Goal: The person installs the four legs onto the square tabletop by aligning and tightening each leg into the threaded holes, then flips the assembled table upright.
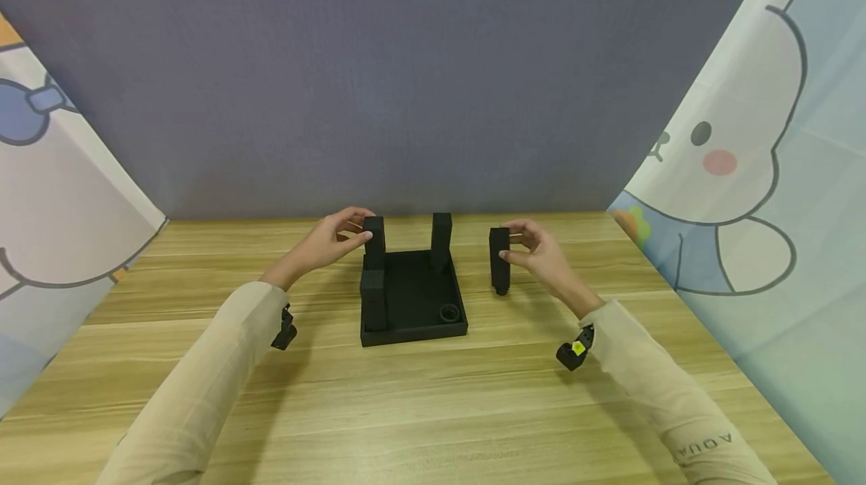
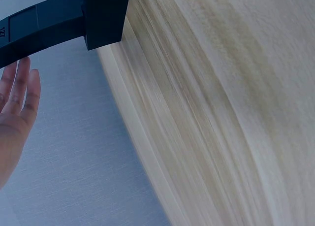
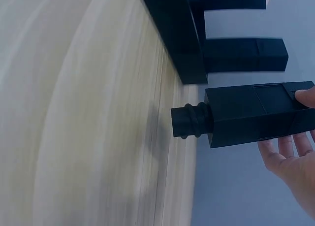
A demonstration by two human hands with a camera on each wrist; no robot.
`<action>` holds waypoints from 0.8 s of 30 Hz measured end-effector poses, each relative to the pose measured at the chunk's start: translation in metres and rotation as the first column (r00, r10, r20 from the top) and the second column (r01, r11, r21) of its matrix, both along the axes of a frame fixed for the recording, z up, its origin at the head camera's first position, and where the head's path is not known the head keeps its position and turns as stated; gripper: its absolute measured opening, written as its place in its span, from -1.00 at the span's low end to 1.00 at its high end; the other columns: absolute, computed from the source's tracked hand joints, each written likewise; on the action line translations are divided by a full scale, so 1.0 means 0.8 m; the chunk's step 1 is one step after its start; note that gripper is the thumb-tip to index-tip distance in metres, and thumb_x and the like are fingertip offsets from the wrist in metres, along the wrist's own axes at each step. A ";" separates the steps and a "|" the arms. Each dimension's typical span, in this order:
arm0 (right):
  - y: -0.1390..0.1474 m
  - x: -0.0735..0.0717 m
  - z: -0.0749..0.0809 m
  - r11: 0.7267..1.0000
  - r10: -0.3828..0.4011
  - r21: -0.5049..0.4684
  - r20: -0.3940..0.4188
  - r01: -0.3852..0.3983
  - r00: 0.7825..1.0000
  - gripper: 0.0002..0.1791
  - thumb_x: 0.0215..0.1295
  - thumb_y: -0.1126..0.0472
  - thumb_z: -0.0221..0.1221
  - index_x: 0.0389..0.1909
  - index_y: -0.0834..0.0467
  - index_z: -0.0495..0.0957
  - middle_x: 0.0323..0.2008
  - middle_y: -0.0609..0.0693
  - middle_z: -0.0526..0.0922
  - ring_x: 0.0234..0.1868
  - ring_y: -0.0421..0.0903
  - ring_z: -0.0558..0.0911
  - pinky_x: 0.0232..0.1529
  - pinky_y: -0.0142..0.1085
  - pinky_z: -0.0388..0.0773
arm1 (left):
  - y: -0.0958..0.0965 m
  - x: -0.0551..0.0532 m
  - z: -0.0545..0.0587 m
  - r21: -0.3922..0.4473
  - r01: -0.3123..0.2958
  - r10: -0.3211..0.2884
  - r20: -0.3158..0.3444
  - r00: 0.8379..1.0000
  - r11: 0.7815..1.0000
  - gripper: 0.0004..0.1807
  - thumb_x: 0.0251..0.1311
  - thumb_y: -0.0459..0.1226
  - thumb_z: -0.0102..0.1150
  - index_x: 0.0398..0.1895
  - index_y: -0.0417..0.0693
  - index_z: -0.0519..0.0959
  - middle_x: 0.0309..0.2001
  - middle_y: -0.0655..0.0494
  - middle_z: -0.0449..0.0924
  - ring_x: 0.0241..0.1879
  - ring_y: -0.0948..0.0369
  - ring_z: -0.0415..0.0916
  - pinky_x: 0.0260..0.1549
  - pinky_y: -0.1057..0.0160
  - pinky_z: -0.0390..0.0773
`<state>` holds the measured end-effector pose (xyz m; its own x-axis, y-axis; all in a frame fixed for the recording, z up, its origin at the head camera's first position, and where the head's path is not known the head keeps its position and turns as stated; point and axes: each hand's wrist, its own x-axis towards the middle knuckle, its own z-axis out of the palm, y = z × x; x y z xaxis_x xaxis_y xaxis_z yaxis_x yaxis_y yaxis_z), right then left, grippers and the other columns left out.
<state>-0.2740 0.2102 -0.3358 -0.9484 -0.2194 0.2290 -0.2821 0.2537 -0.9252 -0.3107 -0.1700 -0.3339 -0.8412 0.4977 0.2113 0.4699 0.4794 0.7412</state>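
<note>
Head view puts a square black tray point(image 1: 413, 334) with a raised rim on the wood-grain table point(image 1: 433, 417). Three black square-section legs stand upright in its corners: a far-left leg point(image 1: 374, 244), a near-left leg point(image 1: 374, 301) and a far-right leg point(image 1: 441, 240). Its near-right corner has a round socket point(image 1: 449, 313) with no leg in it.

The left hand point(image 1: 331, 240) grips the far-left leg near its top, thumb on the near side and fingers behind. In the left wrist view the fingers lie along that leg; the thumb is out of sight.

Beyond the tray's right side and apart from it, the right hand point(image 1: 541, 252) holds a fourth leg point(image 1: 500, 256), pinched between thumb and fingers near the upper end. That leg is roughly upright, and the right wrist view shows the screw thread point(image 3: 193, 120) at its lower end.

Both forearms wear beige sleeves, and a black device sits at each wrist, the right one point(image 1: 575, 350) bearing a yellow mark. Behind the table rises a grey panel point(image 1: 406, 94), with cartoon-printed cloth point(image 1: 737, 139) on either side.
</note>
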 end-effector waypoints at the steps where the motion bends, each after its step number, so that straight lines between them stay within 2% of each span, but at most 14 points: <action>1: -0.003 0.002 0.001 1.000 0.010 -0.013 0.005 -0.010 1.000 -0.48 0.04 0.49 0.21 0.08 0.33 0.35 0.05 0.26 0.45 -0.03 -0.04 0.50 -0.14 -0.42 0.55 | 0.000 0.000 0.000 0.000 -0.001 0.001 0.000 1.000 1.000 -0.55 0.28 -0.12 0.02 0.21 0.03 0.30 0.16 -0.05 0.35 0.09 -0.01 0.39 0.02 -0.08 0.43; 12: -0.023 0.014 0.011 0.990 0.084 -0.117 0.003 -0.083 0.996 -0.47 0.03 0.52 0.20 0.08 0.30 0.34 -0.04 -0.06 0.50 -0.02 -0.12 0.50 -0.10 -0.40 0.54 | 0.000 -0.001 -0.003 0.004 -0.001 0.001 -0.005 1.000 1.000 -0.55 0.28 -0.11 0.02 0.21 0.03 0.30 0.17 -0.06 0.35 0.09 -0.02 0.39 0.02 -0.08 0.44; 18: -0.035 0.021 0.020 0.979 0.119 -0.171 0.010 -0.115 0.993 -0.48 0.00 0.54 0.20 0.04 0.24 0.37 -0.09 -0.14 0.51 -0.04 -0.12 0.49 -0.15 -0.41 0.55 | 0.000 0.000 -0.002 0.005 -0.004 0.004 -0.005 1.000 1.000 -0.55 0.28 -0.11 0.02 0.21 0.02 0.30 0.16 -0.06 0.36 0.09 -0.02 0.39 0.01 -0.08 0.44; 24: -0.047 0.027 0.023 0.950 0.187 -0.256 0.012 -0.177 0.982 -0.48 -0.03 0.62 0.16 -0.02 0.18 0.38 -0.10 -0.11 0.51 -0.11 -0.18 0.49 -0.18 -0.40 0.56 | 0.000 -0.001 -0.002 0.008 -0.006 0.006 -0.001 1.000 1.000 -0.55 0.27 -0.09 0.02 0.20 0.04 0.31 0.15 -0.06 0.36 0.09 -0.02 0.40 0.01 -0.09 0.44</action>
